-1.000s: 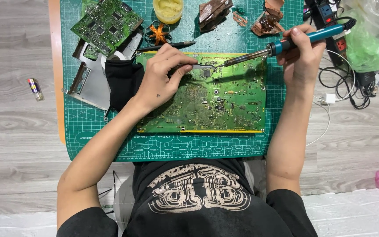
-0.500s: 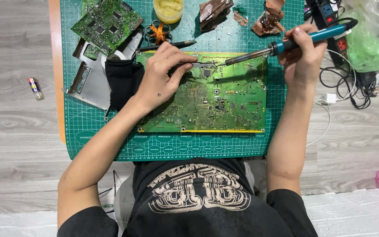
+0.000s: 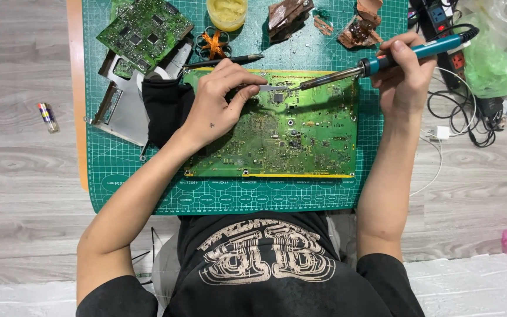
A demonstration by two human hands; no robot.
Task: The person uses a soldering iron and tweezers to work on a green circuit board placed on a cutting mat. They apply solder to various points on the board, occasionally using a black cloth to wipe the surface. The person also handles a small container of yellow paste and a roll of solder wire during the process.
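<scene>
Grey wood-look flooring surrounds a green cutting mat (image 3: 148, 188) laid out as a workbench, seen from the head camera looking straight down. A large green circuit board (image 3: 289, 141) lies flat at the mat's centre, squarely before the seated person, so both forearms can reach over it. The left hand (image 3: 218, 105) rests on the board's upper left part, fingers pinched around slim tweezers (image 3: 265, 88) whose tips meet a spot near the top edge. The right hand (image 3: 403, 73) is clenched around the blue handle of a soldering iron (image 3: 377, 61), held pen-fashion and angled low so its tip meets the same spot. Kept within reach along the mat's far edge are a jar of yellow paste (image 3: 227, 12), a second circuit board (image 3: 145, 29) and a black pen-like tool (image 3: 230, 60).
</scene>
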